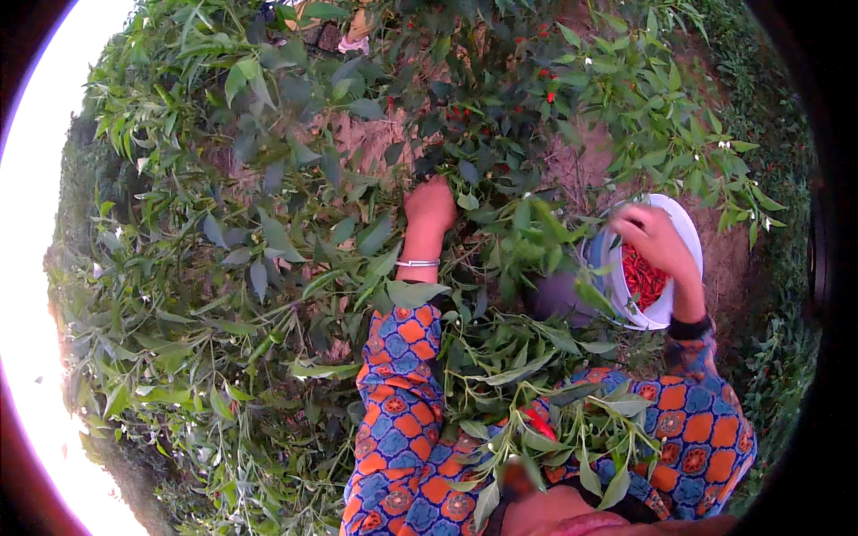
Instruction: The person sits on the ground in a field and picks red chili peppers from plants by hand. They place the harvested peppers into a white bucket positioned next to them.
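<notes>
My left hand (431, 205) reaches forward into the pepper plants, its fingers closed and mostly hidden by leaves. What it grips, if anything, does not show. Over the white bucket (684, 221) on the right is my right hand (660, 239). Its fingers are curled together and a little blurred, and I cannot make out anything in them. Red chili peppers (642, 279) lie inside the bucket, below that hand. One red chili pepper (539, 423) hangs among leaves close to my body.
Dense pepper plants (268, 223) surround both arms, with small red peppers (549, 96) farther ahead. Leafy stems (527, 357) cross in front of my chest. Bare soil (581, 165) shows between the plants. A dark rounded thing (559, 299) sits left of the bucket, partly behind leaves.
</notes>
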Demonstrator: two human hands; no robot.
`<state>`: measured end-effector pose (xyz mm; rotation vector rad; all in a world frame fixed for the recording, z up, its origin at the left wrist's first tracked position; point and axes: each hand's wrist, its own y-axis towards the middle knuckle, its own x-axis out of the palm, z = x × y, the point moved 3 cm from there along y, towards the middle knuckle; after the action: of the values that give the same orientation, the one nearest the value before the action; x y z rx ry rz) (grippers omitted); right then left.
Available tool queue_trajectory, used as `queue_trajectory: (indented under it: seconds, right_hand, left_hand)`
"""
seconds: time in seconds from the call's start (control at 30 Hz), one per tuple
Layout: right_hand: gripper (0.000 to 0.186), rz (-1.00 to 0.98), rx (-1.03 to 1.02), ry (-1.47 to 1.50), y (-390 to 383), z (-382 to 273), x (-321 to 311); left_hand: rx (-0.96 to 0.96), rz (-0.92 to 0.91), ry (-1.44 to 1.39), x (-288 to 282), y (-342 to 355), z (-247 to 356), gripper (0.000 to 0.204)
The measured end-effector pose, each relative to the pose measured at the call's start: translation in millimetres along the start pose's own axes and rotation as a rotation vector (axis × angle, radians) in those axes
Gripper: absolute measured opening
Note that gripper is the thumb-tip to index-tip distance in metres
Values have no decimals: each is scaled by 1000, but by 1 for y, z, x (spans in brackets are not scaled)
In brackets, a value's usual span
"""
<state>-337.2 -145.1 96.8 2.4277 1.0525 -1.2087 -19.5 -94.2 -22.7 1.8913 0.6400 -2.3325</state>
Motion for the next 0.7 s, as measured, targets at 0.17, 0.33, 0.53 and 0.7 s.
queue_trajectory:
  seconds: [0.17, 0.33, 0.53, 0.7]
  right_hand:
    - [16, 193, -454, -310, 177, -63, 64]
    - [19, 265, -244, -286, 258, -48, 99]
    - [30, 422, -338, -38, 273, -45, 99]
    - [31, 309, 188, 1022, 280, 12, 87]
  left_hand:
    - [19, 42, 5, 5, 5, 8, 31]
    - [13, -49, -94, -1, 0, 14, 39]
    - [17, 11, -93, 4, 0, 5, 47]
    - [56, 17, -133, -7, -1, 21, 53]
